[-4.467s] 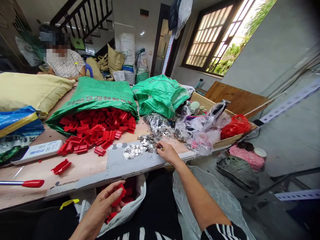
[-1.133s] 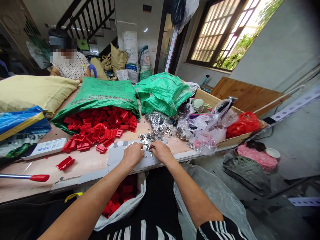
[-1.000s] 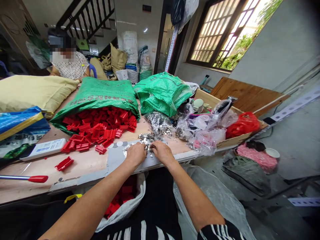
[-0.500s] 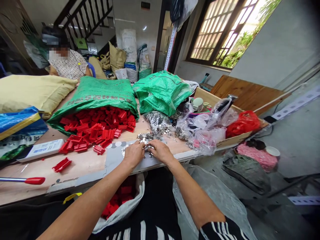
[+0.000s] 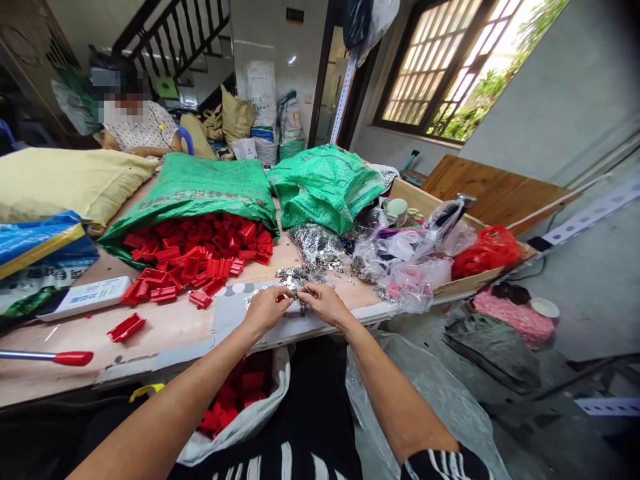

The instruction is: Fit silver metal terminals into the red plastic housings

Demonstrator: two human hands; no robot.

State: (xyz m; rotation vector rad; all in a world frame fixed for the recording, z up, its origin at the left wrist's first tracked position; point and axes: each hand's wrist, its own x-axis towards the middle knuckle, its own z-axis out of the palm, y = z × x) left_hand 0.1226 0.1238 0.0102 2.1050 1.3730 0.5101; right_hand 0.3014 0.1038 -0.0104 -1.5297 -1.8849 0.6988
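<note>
A red part (image 5: 281, 298), seemingly unfinished, is pinched by the left hand (image 5: 265, 309) (right hand (image 5: 327, 307): grip unclear); a red heap (image 5: 197, 250) is left

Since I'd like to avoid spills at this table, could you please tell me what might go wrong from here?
Loose silver metal pieces lie close by the left hand and right hand, near the table's edge, so a brush could scatter some.

Some might also drop into the open white sack below, among its red plastic parts.

The green sack lies open with similar red parts heaped at its mouth; a tug could spread more.
</note>
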